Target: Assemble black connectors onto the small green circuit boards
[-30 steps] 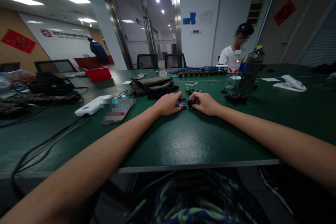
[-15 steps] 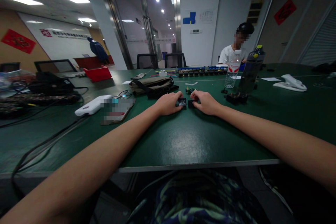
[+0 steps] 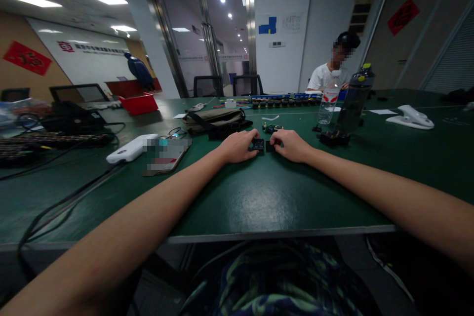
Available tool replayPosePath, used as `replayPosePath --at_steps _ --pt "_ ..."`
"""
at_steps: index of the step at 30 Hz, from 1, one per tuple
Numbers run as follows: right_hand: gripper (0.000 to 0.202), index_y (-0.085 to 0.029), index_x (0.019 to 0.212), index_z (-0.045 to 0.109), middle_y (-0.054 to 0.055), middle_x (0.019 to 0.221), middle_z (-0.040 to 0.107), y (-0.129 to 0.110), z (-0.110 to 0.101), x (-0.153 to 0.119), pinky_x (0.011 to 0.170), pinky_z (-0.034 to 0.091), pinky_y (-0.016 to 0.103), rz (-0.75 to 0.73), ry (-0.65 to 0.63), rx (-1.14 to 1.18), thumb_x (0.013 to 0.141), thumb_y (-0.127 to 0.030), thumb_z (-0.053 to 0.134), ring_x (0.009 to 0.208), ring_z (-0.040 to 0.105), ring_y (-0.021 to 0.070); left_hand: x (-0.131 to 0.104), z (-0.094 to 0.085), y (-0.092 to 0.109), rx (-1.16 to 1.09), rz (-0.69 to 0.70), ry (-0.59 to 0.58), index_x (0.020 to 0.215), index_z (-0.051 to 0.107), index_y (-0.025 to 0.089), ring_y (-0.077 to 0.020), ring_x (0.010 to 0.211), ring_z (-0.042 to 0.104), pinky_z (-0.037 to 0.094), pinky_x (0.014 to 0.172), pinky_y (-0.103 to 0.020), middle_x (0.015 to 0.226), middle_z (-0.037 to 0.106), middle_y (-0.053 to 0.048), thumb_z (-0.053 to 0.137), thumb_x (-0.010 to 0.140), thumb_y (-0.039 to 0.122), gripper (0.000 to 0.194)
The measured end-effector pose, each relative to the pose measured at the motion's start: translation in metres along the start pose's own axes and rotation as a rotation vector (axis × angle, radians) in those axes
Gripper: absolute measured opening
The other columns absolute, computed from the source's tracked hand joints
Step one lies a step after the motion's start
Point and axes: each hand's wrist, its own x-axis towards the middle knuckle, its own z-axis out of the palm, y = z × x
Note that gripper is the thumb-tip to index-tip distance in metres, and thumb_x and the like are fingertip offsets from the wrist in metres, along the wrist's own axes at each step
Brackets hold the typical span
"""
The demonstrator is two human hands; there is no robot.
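Note:
Near the middle of the green table [image 3: 237,197], my left hand [image 3: 237,146] is closed on a small black box-like part [image 3: 258,145], thumb in front and fingers behind. Facing it across a narrow gap, my right hand [image 3: 292,146] grips a second small black block [image 3: 269,146] between thumb and fingers. Both parts are at or close to the table surface; whether they rest on it I cannot tell. Just behind my right hand lies a small green circuit board [image 3: 272,129], partly covered by the fingers. A curved white strip [image 3: 270,118] lies beyond it.
A grey-brown bag [image 3: 215,121] lies behind my left hand. Further left are a white power bank [image 3: 131,149] with a cable and a phone [image 3: 168,155]. To the right stand a clear water bottle [image 3: 327,103] and a dark bottle [image 3: 353,101]. Across the table sits a person [image 3: 322,77].
Both hands keep their hold and stay almost in place. The left black part has turned slightly. The person opposite has shifted a little.

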Motion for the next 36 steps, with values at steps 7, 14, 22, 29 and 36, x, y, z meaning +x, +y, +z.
replayPosePath --at_steps 7,14,22,29,36 --pt "0.017 -0.016 0.081 0.069 0.006 0.083 0.066 -0.0008 -0.0009 0.0003 0.077 0.042 0.028 -0.001 -0.019 -0.022 0.076 -0.005 0.058 0.079 0.059 0.0184 -0.0008 0.0014 -0.0002 -0.013 0.019 0.021 0.117 0.050 0.021 -0.0263 0.099 0.066 0.049 0.085 -0.035 0.107 0.068 -0.009 0.059 0.082 0.036 0.039" --pt "0.015 -0.017 0.079 0.068 0.006 0.082 0.064 0.0000 -0.0009 -0.0005 0.079 0.043 0.030 -0.016 -0.006 -0.003 0.076 -0.006 0.058 0.080 0.058 0.0188 -0.0007 -0.0006 0.0010 -0.014 0.009 0.011 0.119 0.046 0.020 -0.0270 0.097 0.067 0.049 0.082 -0.035 0.107 0.068 -0.010 0.060 0.081 0.032 0.042" --pt "0.015 -0.018 0.091 0.064 0.008 0.097 0.064 -0.0031 -0.0036 -0.0024 0.087 0.045 0.034 -0.047 0.099 0.008 0.077 -0.013 0.061 0.094 0.059 0.0229 -0.0003 -0.0002 0.0013 -0.024 0.020 0.020 0.117 0.046 0.021 -0.0264 0.099 0.067 0.050 0.084 -0.035 0.107 0.068 -0.009 0.059 0.083 0.033 0.039" --pt "0.021 -0.019 0.099 0.068 0.011 0.114 0.064 -0.0035 -0.0003 -0.0044 0.100 0.044 0.042 -0.215 0.050 0.064 0.079 -0.017 0.064 0.111 0.058 0.0258 -0.0010 -0.0008 0.0012 -0.047 0.039 0.002 0.116 0.046 0.020 -0.0264 0.099 0.067 0.050 0.084 -0.035 0.107 0.068 -0.009 0.058 0.083 0.033 0.038" --pt "0.032 -0.019 0.110 0.072 0.014 0.127 0.063 0.0007 0.0035 -0.0037 0.105 0.041 0.053 -0.270 -0.030 0.034 0.078 -0.022 0.067 0.119 0.057 0.0302 0.0007 0.0043 -0.0018 -0.097 0.073 0.022 0.117 0.046 0.020 -0.0272 0.104 0.066 0.050 0.088 -0.036 0.111 0.067 -0.009 0.058 0.082 0.031 0.039"
